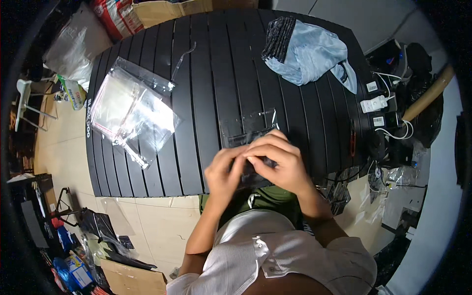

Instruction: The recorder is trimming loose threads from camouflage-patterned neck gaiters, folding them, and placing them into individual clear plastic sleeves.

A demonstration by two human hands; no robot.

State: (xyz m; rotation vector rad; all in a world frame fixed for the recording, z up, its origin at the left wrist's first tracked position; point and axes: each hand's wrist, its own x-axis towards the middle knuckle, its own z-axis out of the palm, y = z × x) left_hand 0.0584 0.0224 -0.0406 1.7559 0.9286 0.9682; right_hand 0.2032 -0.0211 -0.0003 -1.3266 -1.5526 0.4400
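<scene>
My left hand (226, 169) and my right hand (278, 160) meet near the front edge of the black slatted table (196, 123). Both are closed, thumbs and fingers pinched together, with the fingertips almost touching. A small clear plastic bag (248, 123) lies under and beyond them, and they seem to grip its near part. The fingers cover much of it, so what is inside cannot be made out. To the left, a stack of clear plastic bags (135, 110) lies flat, glossy with reflections.
A crumpled light blue cloth with a dark ribbed band (312, 51) rests at the far right. A thin clear strip (182, 60) lies far left of centre. A red-and-black slim tool (352, 142), white plug (374, 104) and cables line the right edge. Cardboard (132, 276) stands on the floor.
</scene>
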